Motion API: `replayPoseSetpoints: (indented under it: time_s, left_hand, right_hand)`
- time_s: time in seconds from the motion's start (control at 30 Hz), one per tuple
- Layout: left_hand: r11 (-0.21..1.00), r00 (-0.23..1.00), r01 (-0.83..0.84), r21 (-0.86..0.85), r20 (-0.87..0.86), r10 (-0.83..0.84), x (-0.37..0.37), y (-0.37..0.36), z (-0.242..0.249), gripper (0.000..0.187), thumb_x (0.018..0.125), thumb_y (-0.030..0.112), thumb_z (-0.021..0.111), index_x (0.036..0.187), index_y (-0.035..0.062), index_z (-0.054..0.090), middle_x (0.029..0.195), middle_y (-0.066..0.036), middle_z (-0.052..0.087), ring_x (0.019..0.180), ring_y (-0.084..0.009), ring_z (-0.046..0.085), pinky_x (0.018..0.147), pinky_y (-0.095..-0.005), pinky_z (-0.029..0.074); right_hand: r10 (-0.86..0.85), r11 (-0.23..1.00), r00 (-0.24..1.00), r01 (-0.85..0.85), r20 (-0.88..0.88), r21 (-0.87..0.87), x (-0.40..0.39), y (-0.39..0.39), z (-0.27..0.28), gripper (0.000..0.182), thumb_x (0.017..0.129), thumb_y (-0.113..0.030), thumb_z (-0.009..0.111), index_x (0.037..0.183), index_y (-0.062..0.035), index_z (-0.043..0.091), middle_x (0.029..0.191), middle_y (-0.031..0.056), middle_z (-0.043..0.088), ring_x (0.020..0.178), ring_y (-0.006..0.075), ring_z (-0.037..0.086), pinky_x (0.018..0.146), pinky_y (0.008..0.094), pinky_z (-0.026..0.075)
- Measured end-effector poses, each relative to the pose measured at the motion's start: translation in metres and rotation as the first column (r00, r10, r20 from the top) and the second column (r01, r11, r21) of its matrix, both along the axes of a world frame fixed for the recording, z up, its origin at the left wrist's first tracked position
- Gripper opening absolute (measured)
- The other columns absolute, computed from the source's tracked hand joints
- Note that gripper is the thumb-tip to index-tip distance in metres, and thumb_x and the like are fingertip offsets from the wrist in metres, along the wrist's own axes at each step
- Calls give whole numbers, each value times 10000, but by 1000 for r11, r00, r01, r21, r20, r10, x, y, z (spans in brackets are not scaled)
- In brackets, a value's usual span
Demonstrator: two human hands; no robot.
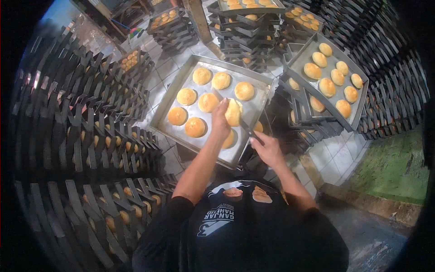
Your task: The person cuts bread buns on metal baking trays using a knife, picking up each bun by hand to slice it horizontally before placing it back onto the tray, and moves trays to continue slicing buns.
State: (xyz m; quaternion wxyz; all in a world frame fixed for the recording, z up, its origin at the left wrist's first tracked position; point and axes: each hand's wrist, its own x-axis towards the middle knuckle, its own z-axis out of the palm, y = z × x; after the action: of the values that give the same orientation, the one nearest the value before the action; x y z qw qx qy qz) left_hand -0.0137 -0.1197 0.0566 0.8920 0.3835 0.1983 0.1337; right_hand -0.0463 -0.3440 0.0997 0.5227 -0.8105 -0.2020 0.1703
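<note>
In front of me is a square metal tray (170, 92) with several round golden buns (195, 127) on it. My left hand (220, 120) is closed around the side of one bun (233, 113), tilted up above the tray. A pale inside or filling shows along that bun's right edge. My right hand (268, 149) grips the dark handle of a knife (247, 128) near the tray's right side. Its blade runs up to the held bun, and part of it is hidden behind the bun and my left hand.
At the right, another tray of buns (333, 77) rests askew on stacked trays. Tall stacks of dark trays (86, 145) with buns stand close on the left, and more stacks (247, 34) stand behind. A wooden post (197, 20) rises at the back.
</note>
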Motion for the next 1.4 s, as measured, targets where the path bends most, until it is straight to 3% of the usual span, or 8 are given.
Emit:
replayPoseSetpoints:
  time_s: [0.2,0.47,0.67,0.83,0.93,1.13,1.23,1.4]
  left_hand:
    - [997,996,-83,-3,-39,83,9,19,-7,371,986,401,683,1163,85,602,1051,-77,685,983,-218,698,843,-417,593]
    - [984,985,-113,-139,-147,92,6,-32,-3,559,1041,507,550,1314,20,554,1237,-72,617,1158,-203,593,981,-429,493]
    - [969,931,-237,77,-266,249,24,1,-20,436,1047,401,571,1150,-19,625,1073,-109,652,940,-191,669,790,-336,548]
    - [776,908,193,600,-409,90,18,14,-41,508,1042,412,571,1148,-73,677,1152,-182,699,1081,-275,664,941,-396,513]
    - [440,973,-41,897,-64,221,5,25,-35,537,1032,419,566,1250,-64,653,1208,-248,691,1168,-323,645,997,-420,480]
    - [55,800,563,825,-560,216,-68,52,-38,583,926,452,675,1269,-18,656,1191,-314,666,1116,-383,664,955,-448,507]
    - [268,675,723,637,-733,-80,-79,50,-20,633,829,443,771,1238,-28,662,1153,-312,675,1062,-408,675,916,-463,525]
    - [239,800,594,768,-596,-73,-95,35,-45,696,709,391,878,1200,-41,642,1121,-291,694,1060,-398,689,907,-455,533]
  right_hand:
    - [-29,997,999,26,-44,-66,-3,-13,-5,414,949,-258,707,1260,13,679,1037,252,738,791,244,728,732,354,553]
    - [-117,992,993,117,-9,44,1,20,-31,413,958,-253,696,1284,-2,668,1007,215,752,855,282,746,783,377,554]
    - [-142,990,940,136,-312,-41,-32,-71,-25,333,993,-200,645,1272,-25,693,832,-5,681,740,71,600,679,282,507]
    - [-319,943,827,325,-463,-70,-56,-128,-41,335,1013,-181,614,1299,-16,668,856,-36,637,772,63,576,699,250,483]
    - [-298,932,796,363,-527,22,-51,-119,-32,326,1018,-173,608,1296,-14,665,845,-32,629,726,46,544,649,227,454]
    - [-208,934,829,326,-519,146,-38,-70,-7,268,1010,-181,626,1226,-34,680,741,-36,591,560,9,454,460,184,325]
    - [-174,946,857,283,-485,161,-32,-52,-15,273,1002,-192,640,1214,-28,689,754,-31,609,561,12,463,459,189,333]
    - [-76,964,877,186,-474,189,-21,-29,-9,322,988,-188,667,1265,-25,681,760,-22,631,571,21,485,484,202,371]
